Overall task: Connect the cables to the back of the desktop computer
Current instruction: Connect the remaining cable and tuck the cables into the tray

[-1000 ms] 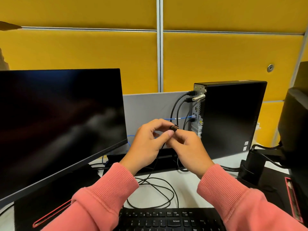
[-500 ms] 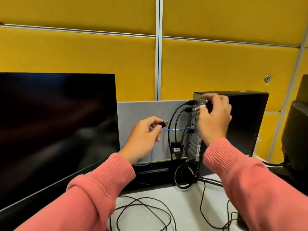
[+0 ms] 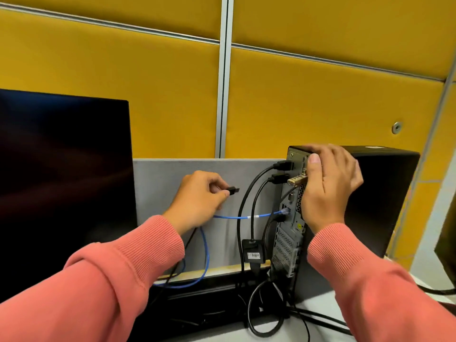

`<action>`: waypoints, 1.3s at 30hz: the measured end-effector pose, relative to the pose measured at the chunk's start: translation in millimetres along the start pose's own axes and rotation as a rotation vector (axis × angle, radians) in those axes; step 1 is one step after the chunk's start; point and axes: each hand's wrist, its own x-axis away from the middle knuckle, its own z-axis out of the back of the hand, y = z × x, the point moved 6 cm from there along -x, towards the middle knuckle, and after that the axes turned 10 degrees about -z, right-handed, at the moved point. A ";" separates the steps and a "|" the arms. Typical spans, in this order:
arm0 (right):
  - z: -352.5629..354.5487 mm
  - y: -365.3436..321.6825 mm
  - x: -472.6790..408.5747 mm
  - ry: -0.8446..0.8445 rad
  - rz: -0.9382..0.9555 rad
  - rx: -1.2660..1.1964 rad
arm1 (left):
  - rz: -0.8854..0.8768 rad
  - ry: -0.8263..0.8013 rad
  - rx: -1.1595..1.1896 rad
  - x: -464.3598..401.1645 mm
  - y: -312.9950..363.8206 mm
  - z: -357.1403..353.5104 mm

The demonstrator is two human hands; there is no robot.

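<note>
Hands: left hand [image 3: 197, 198] pinches a black USB plug [image 3: 232, 190] left of the desktop computer [image 3: 380, 201], metal tip aimed at its rear; right hand [image 3: 328, 186] curls over the computer's top rear corner, thumb on the back panel.
Room: a bare gap of grey divider [image 3: 160, 183] lies between the plug and the rear ports; dark monitor [image 3: 64, 183] edge stands farther left.
Computer: black upright tower, perforated metal back facing left.
Cables plugged in: two black cables [image 3: 249, 193] near the top, one blue network cable [image 3: 237, 216] lower; a black adapter box [image 3: 253, 251] hangs below.
</note>
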 end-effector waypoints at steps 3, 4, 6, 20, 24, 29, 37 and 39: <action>-4.8 2.6 -0.8 0.045 0.022 -0.003 | -0.017 -0.174 0.012 -21.4 -2.9 -25.2; -7.5 3.7 -0.9 0.055 0.030 0.001 | -0.010 -0.235 0.020 -27.1 -4.2 -35.0; -6.4 3.1 -0.3 0.078 0.041 -0.009 | 0.035 -0.348 0.091 -34.3 -4.3 -52.3; -8.7 7.0 0.5 0.097 0.063 -0.051 | 0.263 -0.567 0.552 -43.6 -10.6 -97.2; -8.6 6.6 0.7 0.093 0.055 -0.054 | 0.247 -0.497 0.539 -45.3 -10.9 -99.6; -8.4 6.8 1.0 0.093 0.060 -0.053 | 0.327 -0.451 0.696 -41.3 -11.0 -105.5; -9.2 6.5 0.7 0.088 0.055 -0.049 | 0.349 -0.461 0.653 -38.8 -11.6 -109.5; -9.1 6.2 0.7 0.086 0.057 -0.050 | 0.346 -0.430 0.633 -37.6 -11.4 -109.4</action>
